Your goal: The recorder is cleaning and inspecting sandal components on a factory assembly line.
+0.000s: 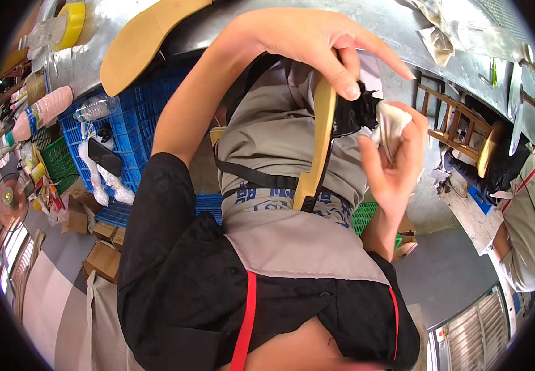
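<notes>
A tan, sole-like piece with a narrow stepped end stands over my lap, its edge toward me. Glossy black, ragged-edged material covers its right side. My left hand reaches over from above and grips the upper end, thumb on the black material and index finger stretched out. In my right hand a crumpled white cloth is pinched, touching or very near the black material; the exact contact is hidden. A similar tan sole-shaped piece lies on the metal table.
Blue crates stand left, bearing a phone and a clear bottle. Yellow tape and a clear jar are on the table. Another person sits at right near a wooden rack.
</notes>
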`<action>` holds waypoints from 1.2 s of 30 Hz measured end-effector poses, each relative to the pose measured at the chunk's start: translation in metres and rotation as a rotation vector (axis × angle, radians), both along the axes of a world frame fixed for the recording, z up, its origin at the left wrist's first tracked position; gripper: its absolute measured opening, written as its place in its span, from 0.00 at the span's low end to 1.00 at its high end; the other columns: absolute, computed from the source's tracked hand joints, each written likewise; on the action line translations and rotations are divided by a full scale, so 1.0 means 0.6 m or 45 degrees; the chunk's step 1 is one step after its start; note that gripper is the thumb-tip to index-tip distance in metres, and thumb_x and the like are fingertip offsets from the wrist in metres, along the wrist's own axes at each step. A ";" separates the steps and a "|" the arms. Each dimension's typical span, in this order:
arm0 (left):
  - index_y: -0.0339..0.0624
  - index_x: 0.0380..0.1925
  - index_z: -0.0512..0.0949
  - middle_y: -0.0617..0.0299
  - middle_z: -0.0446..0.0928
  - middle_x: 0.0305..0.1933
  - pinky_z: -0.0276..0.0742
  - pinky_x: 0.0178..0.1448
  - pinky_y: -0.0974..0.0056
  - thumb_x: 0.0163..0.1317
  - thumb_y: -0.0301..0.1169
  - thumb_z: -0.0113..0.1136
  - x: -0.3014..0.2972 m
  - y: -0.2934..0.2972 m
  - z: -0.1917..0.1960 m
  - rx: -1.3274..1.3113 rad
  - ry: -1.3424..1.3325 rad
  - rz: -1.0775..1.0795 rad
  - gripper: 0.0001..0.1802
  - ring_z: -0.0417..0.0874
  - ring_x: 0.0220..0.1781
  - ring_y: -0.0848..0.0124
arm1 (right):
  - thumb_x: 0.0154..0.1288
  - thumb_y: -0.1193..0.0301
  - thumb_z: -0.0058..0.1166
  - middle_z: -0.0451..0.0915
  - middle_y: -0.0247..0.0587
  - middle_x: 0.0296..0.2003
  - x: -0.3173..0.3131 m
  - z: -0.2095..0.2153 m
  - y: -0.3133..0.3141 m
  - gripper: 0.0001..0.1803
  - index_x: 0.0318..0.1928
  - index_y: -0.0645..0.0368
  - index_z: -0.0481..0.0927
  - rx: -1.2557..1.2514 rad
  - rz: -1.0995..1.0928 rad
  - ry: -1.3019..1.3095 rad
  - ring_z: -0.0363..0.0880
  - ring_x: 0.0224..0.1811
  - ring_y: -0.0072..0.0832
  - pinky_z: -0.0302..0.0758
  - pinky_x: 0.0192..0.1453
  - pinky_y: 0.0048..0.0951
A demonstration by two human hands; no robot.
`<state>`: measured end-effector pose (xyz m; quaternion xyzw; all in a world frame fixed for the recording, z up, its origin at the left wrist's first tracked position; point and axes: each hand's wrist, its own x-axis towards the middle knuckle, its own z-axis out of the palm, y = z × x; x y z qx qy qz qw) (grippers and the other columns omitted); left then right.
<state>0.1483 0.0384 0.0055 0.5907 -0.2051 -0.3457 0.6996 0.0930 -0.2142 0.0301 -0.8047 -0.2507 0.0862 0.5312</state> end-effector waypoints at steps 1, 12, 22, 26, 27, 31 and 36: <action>0.49 0.71 0.72 0.73 0.72 0.18 0.62 0.35 0.74 0.56 0.28 0.68 0.001 -0.003 0.005 -0.009 0.007 0.005 0.39 0.68 0.26 0.85 | 0.54 0.85 0.64 0.74 0.53 0.53 0.000 0.016 -0.010 0.25 0.55 0.66 0.77 -0.188 0.096 -0.161 0.76 0.51 0.36 0.74 0.52 0.28; 0.47 0.68 0.75 0.73 0.72 0.22 0.61 0.37 0.75 0.63 0.28 0.62 -0.004 -0.024 -0.010 0.017 -0.120 0.105 0.31 0.64 0.27 0.86 | 0.48 0.88 0.58 0.77 0.46 0.45 -0.029 0.051 0.022 0.24 0.48 0.60 0.85 -0.807 0.288 -0.605 0.84 0.34 0.39 0.81 0.31 0.35; 0.38 0.69 0.72 0.63 0.85 0.43 0.73 0.52 0.70 0.67 0.39 0.42 -0.013 -0.034 -0.036 -0.171 -0.163 0.409 0.32 0.81 0.39 0.75 | 0.47 0.81 0.61 0.74 0.37 0.41 -0.022 0.072 0.031 0.18 0.42 0.57 0.83 -0.892 0.345 -0.673 0.81 0.30 0.27 0.76 0.26 0.29; 0.33 0.70 0.70 0.55 0.86 0.48 0.73 0.53 0.69 0.68 0.42 0.42 -0.018 -0.030 -0.041 -0.270 -0.113 0.449 0.34 0.82 0.39 0.73 | 0.48 0.77 0.61 0.73 0.35 0.41 0.000 0.072 0.060 0.17 0.42 0.55 0.82 -0.999 0.323 -0.767 0.77 0.28 0.24 0.75 0.26 0.26; 0.32 0.70 0.69 0.50 0.85 0.52 0.74 0.54 0.69 0.67 0.43 0.42 -0.019 -0.024 -0.040 -0.251 -0.058 0.449 0.36 0.82 0.39 0.72 | 0.48 0.76 0.60 0.73 0.34 0.41 0.003 0.071 0.064 0.17 0.43 0.55 0.82 -1.015 0.343 -0.782 0.75 0.27 0.24 0.75 0.26 0.24; 0.25 0.71 0.64 0.41 0.80 0.61 0.75 0.55 0.68 0.67 0.45 0.40 -0.020 -0.031 -0.048 -0.312 -0.042 0.453 0.39 0.84 0.39 0.70 | 0.47 0.75 0.60 0.71 0.32 0.37 -0.022 0.085 0.033 0.19 0.44 0.55 0.82 -1.057 0.405 -0.821 0.73 0.26 0.21 0.72 0.24 0.24; 0.27 0.74 0.55 0.42 0.83 0.52 0.78 0.52 0.68 0.68 0.41 0.41 -0.030 -0.039 -0.073 -0.593 -0.069 0.580 0.39 0.85 0.36 0.68 | 0.45 0.74 0.61 0.74 0.31 0.41 -0.002 0.064 0.064 0.21 0.45 0.55 0.84 -1.024 0.351 -0.836 0.71 0.25 0.21 0.70 0.22 0.24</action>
